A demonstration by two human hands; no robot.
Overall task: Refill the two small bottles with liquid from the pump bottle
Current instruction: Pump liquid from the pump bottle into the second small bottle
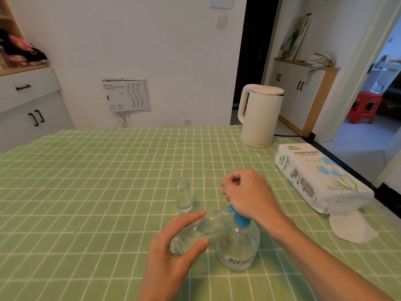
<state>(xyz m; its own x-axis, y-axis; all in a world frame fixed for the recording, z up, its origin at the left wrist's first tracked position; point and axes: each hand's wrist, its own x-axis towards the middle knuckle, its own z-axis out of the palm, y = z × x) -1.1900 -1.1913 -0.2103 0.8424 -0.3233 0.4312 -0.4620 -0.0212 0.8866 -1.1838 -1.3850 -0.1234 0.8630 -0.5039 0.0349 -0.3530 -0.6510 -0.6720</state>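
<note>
A clear pump bottle (237, 246) with a blue pump head stands on the green checked tablecloth near the front. My right hand (247, 194) rests on top of the blue pump, fingers curled over it. My left hand (173, 255) holds a small clear bottle (201, 228) tilted, its open mouth up against the pump's spout. A second small clear bottle (183, 197) stands upright on the cloth just behind, with a little liquid at its bottom.
A cream electric kettle (259, 115) stands at the table's far right. A pack of tissue paper (319, 177) lies along the right edge, with a white round pad (351, 228) in front of it. The table (86, 181) stretches left under the cloth.
</note>
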